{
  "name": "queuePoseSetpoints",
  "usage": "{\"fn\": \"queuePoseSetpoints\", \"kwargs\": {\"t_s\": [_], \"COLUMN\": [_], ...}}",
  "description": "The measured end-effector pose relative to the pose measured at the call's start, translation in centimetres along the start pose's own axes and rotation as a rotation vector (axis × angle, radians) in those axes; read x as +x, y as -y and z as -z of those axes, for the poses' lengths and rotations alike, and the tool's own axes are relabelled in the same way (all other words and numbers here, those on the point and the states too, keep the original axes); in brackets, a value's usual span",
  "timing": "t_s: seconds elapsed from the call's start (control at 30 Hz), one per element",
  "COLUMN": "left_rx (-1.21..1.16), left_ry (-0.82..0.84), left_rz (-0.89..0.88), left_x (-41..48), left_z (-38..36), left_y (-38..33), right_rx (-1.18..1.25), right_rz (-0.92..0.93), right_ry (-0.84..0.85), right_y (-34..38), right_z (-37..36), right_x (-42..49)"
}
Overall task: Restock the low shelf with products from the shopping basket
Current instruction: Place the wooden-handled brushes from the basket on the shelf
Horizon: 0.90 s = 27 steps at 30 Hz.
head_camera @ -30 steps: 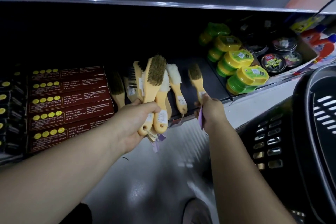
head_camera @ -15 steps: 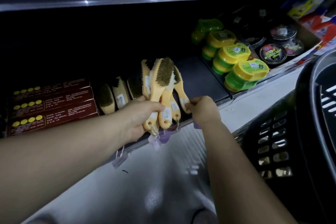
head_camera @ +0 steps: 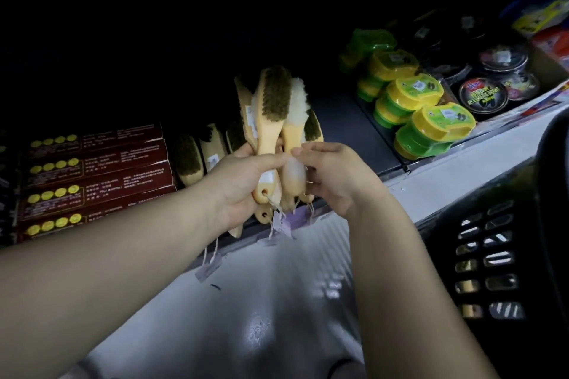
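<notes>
Left hand point(head_camera: 243, 181), frame centre, grips a bundle of wooden shoe brushes point(head_camera: 272, 101) by the handles, bristles up. Right hand point(head_camera: 335, 178) just beside it, fingertips pinching the handle of the white-fleece brush point(head_camera: 297, 108) in that bundle. Paper tags point(head_camera: 283, 224) dangle on strings below the handles. Bundle is held in front of the low shelf point(head_camera: 348, 129); more brushes point(head_camera: 200, 154) lie there, left of centre. Dark red boxes point(head_camera: 95, 169) stacked at left, yellow-green tubs point(head_camera: 425, 120) and black round tins point(head_camera: 483, 95) upper right. Black shopping basket point(head_camera: 492, 255) lower right.
</notes>
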<state>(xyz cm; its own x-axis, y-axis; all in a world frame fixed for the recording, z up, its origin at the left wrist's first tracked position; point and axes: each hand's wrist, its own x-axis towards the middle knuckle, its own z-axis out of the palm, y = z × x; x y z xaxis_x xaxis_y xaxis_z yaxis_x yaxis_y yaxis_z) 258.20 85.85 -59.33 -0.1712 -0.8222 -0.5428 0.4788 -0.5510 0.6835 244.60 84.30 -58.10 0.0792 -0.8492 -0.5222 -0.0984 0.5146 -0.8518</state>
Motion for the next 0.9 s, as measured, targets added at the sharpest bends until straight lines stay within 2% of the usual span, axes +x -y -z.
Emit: {"fn": "queuePoseSetpoints", "kwargs": {"t_s": [0.1, 0.17, 0.23, 0.33, 0.43, 0.57, 0.73, 0.9], "left_rx": [0.003, 0.017, 0.034, 0.029, 0.037, -0.021, -0.043, -0.028], "left_ry": [-0.06, -0.097, -0.117, -0.116, -0.093, 0.0, 0.024, -0.011], "left_rz": [-0.011, 0.012, 0.037, 0.054, 0.062, 0.084, 0.092, 0.069], "left_x": [-0.1, -0.3, -0.6, -0.8, -0.8, -0.9, -0.9, -0.8], "left_z": [0.1, 0.4, 0.6, 0.6, 0.5, 0.6, 0.3, 0.5], "left_y": [0.2, 0.3, 0.5, 1.0, 1.3, 1.1, 1.1, 1.2], "right_rx": [0.199, 0.136, 0.011, -0.324, -0.31, -0.433, -0.714, -0.976], "right_rz": [0.002, 0.036, 0.024, 0.011, 0.034, 0.049, 0.104, -0.048], "right_ry": [-0.261, -0.466, -0.543, -0.473, -0.421, -0.373, -0.39, -0.48], "right_y": [-0.3, -0.7, -1.3, -2.0, -2.8, -3.7, -4.0, -4.1], "right_z": [1.3, 3.0, 4.3, 4.9, 5.5, 6.0, 5.6, 4.3], "right_x": [0.7, 1.4, 2.2, 3.0, 3.4, 3.6, 3.9, 3.8]}}
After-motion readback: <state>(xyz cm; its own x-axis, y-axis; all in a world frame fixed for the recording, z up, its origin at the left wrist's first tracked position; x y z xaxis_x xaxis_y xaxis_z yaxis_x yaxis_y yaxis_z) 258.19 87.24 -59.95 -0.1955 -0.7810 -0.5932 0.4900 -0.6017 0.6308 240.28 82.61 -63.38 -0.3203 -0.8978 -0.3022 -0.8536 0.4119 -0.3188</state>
